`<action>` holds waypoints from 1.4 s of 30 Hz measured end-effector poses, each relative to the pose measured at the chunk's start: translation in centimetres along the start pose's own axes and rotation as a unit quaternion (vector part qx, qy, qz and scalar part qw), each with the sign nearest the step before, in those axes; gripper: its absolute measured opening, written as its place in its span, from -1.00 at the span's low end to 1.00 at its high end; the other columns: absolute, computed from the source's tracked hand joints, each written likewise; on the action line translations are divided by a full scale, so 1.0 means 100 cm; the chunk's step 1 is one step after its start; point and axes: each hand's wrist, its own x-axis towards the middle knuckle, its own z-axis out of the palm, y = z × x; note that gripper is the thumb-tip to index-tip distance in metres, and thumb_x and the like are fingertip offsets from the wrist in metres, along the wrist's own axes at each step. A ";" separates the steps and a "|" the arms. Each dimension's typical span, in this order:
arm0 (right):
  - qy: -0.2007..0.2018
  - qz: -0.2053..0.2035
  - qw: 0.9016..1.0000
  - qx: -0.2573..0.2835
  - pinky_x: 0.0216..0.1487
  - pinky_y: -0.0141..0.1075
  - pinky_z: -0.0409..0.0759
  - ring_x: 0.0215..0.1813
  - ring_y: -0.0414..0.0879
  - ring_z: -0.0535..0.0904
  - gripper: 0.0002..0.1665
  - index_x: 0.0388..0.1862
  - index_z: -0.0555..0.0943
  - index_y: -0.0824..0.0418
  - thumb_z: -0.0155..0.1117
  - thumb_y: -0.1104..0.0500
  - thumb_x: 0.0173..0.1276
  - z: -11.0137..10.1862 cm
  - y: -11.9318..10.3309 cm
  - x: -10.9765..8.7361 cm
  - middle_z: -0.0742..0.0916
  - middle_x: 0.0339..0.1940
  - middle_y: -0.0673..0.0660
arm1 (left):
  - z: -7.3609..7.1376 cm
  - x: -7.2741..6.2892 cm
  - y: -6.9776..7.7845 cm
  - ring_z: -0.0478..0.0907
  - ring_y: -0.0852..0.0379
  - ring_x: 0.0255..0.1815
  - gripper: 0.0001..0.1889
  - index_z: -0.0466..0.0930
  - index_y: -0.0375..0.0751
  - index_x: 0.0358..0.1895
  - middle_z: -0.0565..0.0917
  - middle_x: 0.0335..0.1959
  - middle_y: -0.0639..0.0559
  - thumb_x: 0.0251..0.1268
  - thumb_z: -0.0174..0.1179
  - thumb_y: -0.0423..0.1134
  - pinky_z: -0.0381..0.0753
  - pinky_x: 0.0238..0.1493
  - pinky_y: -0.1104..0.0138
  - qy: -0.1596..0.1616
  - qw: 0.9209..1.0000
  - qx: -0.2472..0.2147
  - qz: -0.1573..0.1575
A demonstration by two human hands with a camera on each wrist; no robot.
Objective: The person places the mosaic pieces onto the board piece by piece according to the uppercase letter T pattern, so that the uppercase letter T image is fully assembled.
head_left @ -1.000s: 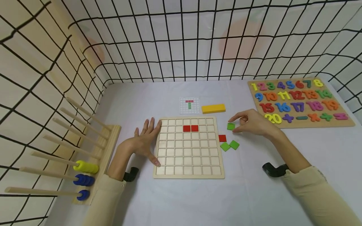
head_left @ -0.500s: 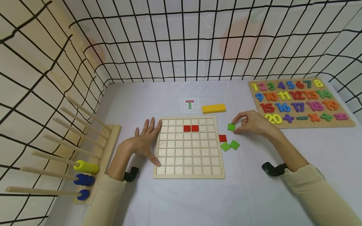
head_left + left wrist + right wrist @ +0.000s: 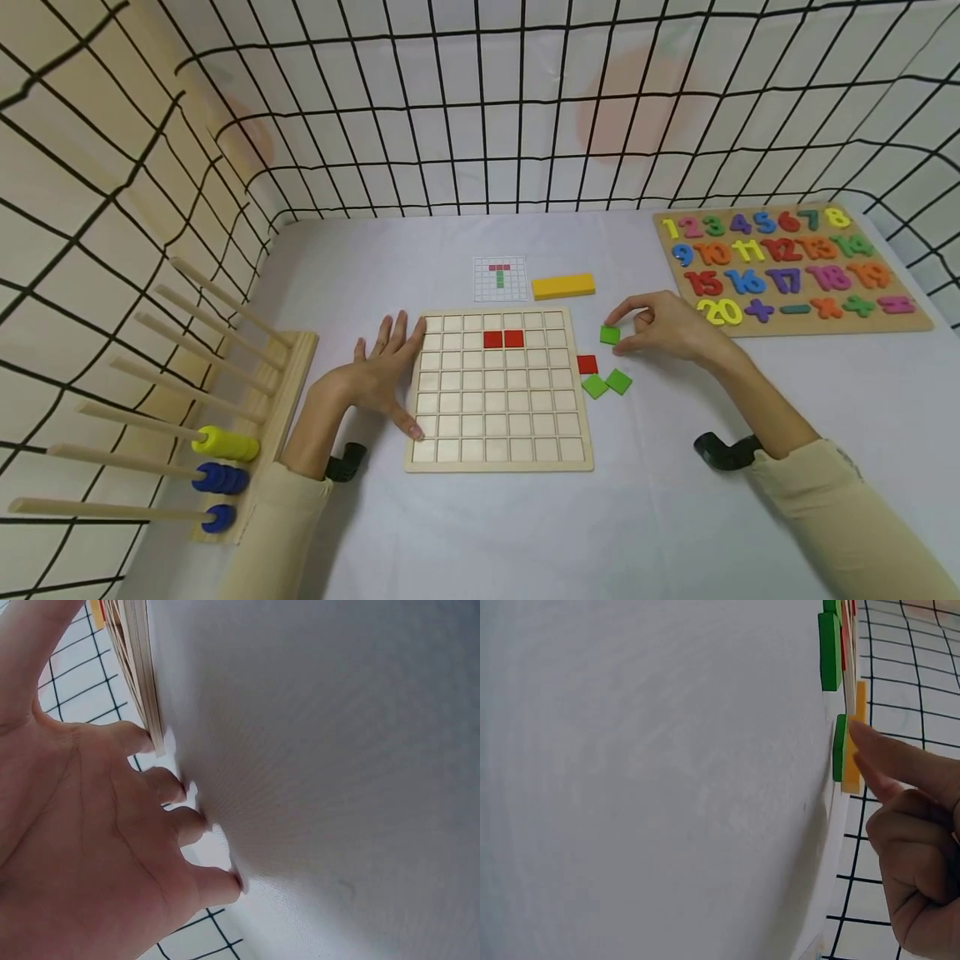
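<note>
A wooden grid board (image 3: 498, 467) lies in the middle of the table, two red tiles (image 3: 502, 339) side by side in its upper cells. My left hand (image 3: 378, 375) rests spread at the board's left edge, its thumb and index finger touching the frame. Over a green tile (image 3: 610, 334) right of the board, my right hand (image 3: 663, 327) has thumb and index finger apart on either side. In the right wrist view that green tile (image 3: 840, 748) lies flat beneath the fingertips. Nearby lie a red tile (image 3: 587, 364) and two more green tiles (image 3: 618, 382).
Behind the board are a pattern card (image 3: 500, 279) with a red and green T and a yellow bar (image 3: 563, 287). A number puzzle board (image 3: 825, 327) lies back right. At left stands a pegged bead counter (image 3: 300, 367). Black wire mesh (image 3: 483, 108) borders the table.
My right thumb and index finger have shifted slightly right, then back left over the green tile. The tiles and my left hand stay in place; the head view has shifted slightly.
</note>
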 end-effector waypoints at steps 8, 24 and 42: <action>-0.049 -0.047 0.998 0.012 -0.39 -0.33 0.24 -0.47 -0.11 0.36 -0.61 0.00 0.74 0.26 0.59 0.17 0.21 0.013 -0.011 -0.002 0.44 -0.63 0.01 | -0.001 -0.001 -0.001 -0.74 -0.30 0.67 0.72 -0.56 -0.13 0.68 -0.66 0.65 -0.30 -0.38 0.75 0.14 -0.50 0.54 -0.45 0.000 1.000 0.001 0.003; -0.083 -0.064 0.994 0.005 -0.48 -0.39 0.23 -0.54 -0.16 0.34 -0.61 -0.04 0.74 0.30 0.60 0.24 0.15 0.018 -0.014 -0.001 0.40 -0.69 -0.02 | -0.001 0.000 0.000 -0.73 -0.30 0.67 0.73 -0.55 -0.13 0.68 -0.66 0.65 -0.30 -0.40 0.75 0.15 -0.48 0.53 -0.46 0.001 1.000 0.006 0.001; -0.079 -0.067 0.995 0.005 -0.49 -0.40 0.21 -0.56 -0.19 0.32 -0.61 -0.04 0.72 0.32 0.60 0.22 0.17 0.018 -0.016 -0.001 0.43 -0.69 -0.04 | -0.001 -0.001 -0.001 -0.74 -0.31 0.67 0.72 -0.57 -0.14 0.67 -0.68 0.64 -0.31 -0.36 0.74 0.15 -0.50 0.53 -0.46 -0.003 1.000 0.006 0.006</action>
